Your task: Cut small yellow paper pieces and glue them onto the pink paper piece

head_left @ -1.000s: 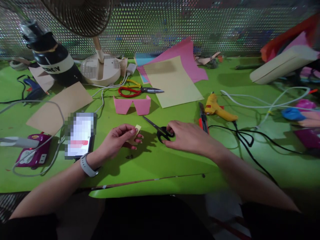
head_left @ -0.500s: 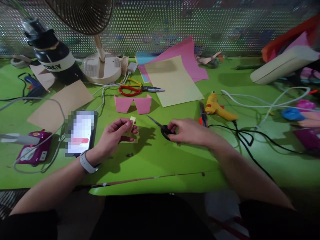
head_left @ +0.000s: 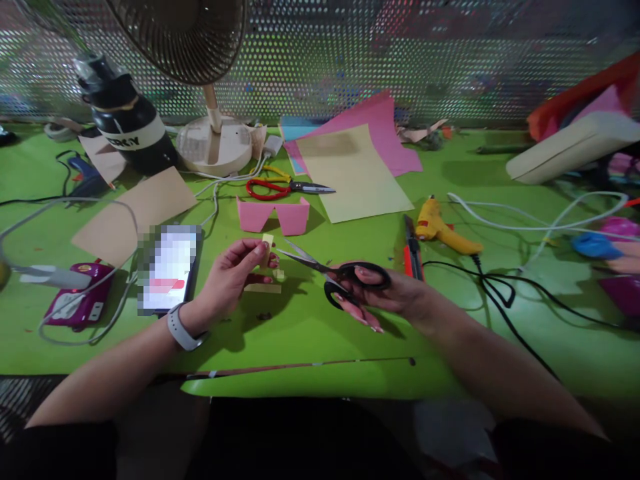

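Observation:
Between the thumb and fingers of my left hand (head_left: 237,267) is a small pale yellow paper strip (head_left: 268,241), its top end sticking up. Another pale yellow strip (head_left: 264,289) shows just below those fingers. My right hand (head_left: 385,290) has its fingers through the handles of black-handled scissors (head_left: 345,272). Their blades are parted and point left, the tips close to the strip in my left hand. Behind the hands stands a pink foam or paper glasses shape (head_left: 273,217). Red-and-yellow-handled scissors (head_left: 290,188) lie beyond it.
A phone (head_left: 170,267) and a purple power socket (head_left: 80,297) lie at left. Yellow and pink sheets (head_left: 357,173) lie at the back, near a fan (head_left: 215,143) and a black bottle (head_left: 130,127). A yellow glue gun (head_left: 445,228) and a cutter (head_left: 413,248) are at right.
The black scissors have been lifted off the table and opened, with my right hand now in the handles and the blades nearer my left hand. My left hand keeps its pinch on the strip.

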`<state>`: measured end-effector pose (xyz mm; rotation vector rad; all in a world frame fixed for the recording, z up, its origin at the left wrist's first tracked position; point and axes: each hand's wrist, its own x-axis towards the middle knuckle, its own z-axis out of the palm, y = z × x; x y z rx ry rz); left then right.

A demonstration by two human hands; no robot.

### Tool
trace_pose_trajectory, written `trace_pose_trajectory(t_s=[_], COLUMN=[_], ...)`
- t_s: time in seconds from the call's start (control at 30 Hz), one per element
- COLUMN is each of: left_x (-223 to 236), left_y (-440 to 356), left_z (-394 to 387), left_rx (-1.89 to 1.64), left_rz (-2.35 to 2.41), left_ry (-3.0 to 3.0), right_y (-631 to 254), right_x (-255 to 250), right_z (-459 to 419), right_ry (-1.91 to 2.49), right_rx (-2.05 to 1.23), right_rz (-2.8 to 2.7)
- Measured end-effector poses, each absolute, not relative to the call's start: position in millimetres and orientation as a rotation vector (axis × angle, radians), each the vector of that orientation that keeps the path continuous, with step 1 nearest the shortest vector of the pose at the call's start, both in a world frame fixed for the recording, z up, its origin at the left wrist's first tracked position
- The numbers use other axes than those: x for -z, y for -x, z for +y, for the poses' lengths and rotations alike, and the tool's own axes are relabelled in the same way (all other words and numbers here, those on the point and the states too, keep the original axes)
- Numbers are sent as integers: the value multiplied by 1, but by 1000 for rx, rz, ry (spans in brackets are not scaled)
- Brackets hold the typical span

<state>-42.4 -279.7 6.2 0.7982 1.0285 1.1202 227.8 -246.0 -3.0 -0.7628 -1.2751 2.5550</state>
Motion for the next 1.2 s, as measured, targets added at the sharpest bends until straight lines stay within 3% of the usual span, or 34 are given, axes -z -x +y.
trace_pose_trajectory(t_s=[0.53,1.2], left_x=[-3,0], left_y=[42,41], left_z=[-283,-283], left_rx=[-1091,-1009], left_rz=[982,1001], left_ry=[-806,-913], right_y=[-227,-220], right_x=[1,0], right_z=[-248,-254], right_ry=[797,888], right_rx=[-2603,-2419], right_rz=[-1279,-1303])
